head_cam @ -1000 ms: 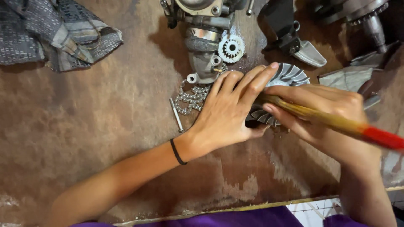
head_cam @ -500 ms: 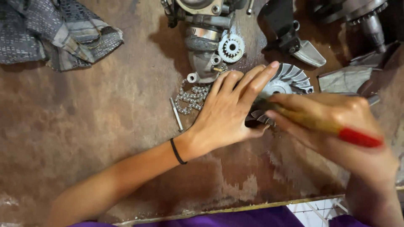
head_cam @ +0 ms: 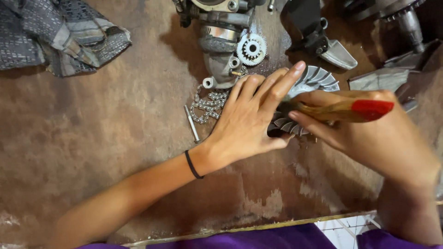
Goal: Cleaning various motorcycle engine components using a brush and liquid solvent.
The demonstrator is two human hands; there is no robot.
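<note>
My left hand [head_cam: 251,122] lies flat over a finned round metal part [head_cam: 318,79] on the brown worktable [head_cam: 115,152], fingers spread across it, pressing it down. A black band circles that wrist. My right hand [head_cam: 374,138] grips a wooden-handled tool with a red end [head_cam: 355,109], angled toward the finned part; its working end is hidden under my left fingers.
A loose chain [head_cam: 210,105] and a small metal pin [head_cam: 191,124] lie left of my left hand. Engine parts with a small gear [head_cam: 252,48] stand at the back. A grey patterned cloth [head_cam: 55,39] lies at the far left. The table's front edge [head_cam: 258,227] runs below.
My right hand has shifted the tool's handle: its red end rose from low right to level beside the finned part. The left hand stayed in place on the part.
</note>
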